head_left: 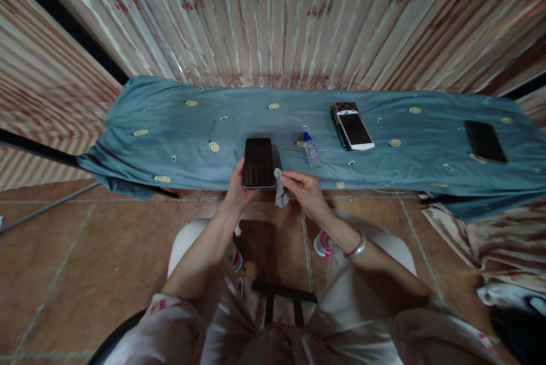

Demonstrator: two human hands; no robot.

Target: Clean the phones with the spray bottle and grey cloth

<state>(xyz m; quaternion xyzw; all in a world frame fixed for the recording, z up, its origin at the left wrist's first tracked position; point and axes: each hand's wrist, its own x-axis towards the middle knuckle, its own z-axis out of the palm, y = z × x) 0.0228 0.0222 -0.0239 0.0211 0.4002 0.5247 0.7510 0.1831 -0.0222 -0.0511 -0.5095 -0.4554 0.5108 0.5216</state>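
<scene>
My left hand point(239, 187) grips a dark phone point(258, 161) by its lower left side, its black face turned up toward me. Pinched in the fingers of my right hand point(306, 191) is a small grey cloth point(281, 189), which hangs down just beside the phone's lower right corner. Whether the cloth touches the phone I cannot tell. A clear bottle with a blue cap point(312, 150) lies on the blue cloth cover beyond my right hand.
The blue patterned cover point(179, 120) drapes over a long narrow table. Right of the bottle, a white-framed phone point(356, 129) rests on a dark box-like item point(337, 126). Another black phone point(485, 141) lies at the far right. A pleated curtain point(273, 24) hangs behind.
</scene>
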